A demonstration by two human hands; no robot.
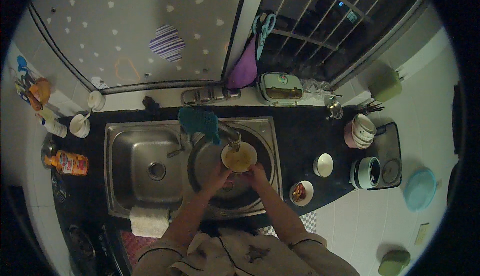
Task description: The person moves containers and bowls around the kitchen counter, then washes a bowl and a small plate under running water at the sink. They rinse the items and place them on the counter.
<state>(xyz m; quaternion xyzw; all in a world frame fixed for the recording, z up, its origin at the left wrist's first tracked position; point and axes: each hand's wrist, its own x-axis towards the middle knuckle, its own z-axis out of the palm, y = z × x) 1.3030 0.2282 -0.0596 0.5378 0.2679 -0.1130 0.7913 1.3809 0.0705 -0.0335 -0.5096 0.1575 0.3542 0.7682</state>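
A round pale bowl point(253, 163) sits under the mouth of the faucet point(230, 133), above the round right basin point(200, 196) of the steel sink. Yellowish, cloudy liquid shows inside it. My left hand point(219, 177) grips the bowl's lower left side, and my right hand point(257, 175) grips its lower right side. Most of the fingers are hidden beneath the bowl. A teal cloth point(199, 122) hangs over the faucet's base. Whether water is running cannot be made out clearly.
The square left basin point(131, 156) has a towel point(150, 221) over its front edge. An orange bottle point(71, 162) stands at the left. On the right counter are a small white bowl point(324, 165), a bowl of reddish food point(309, 194), stacked bowls point(364, 125) and a round appliance point(366, 172).
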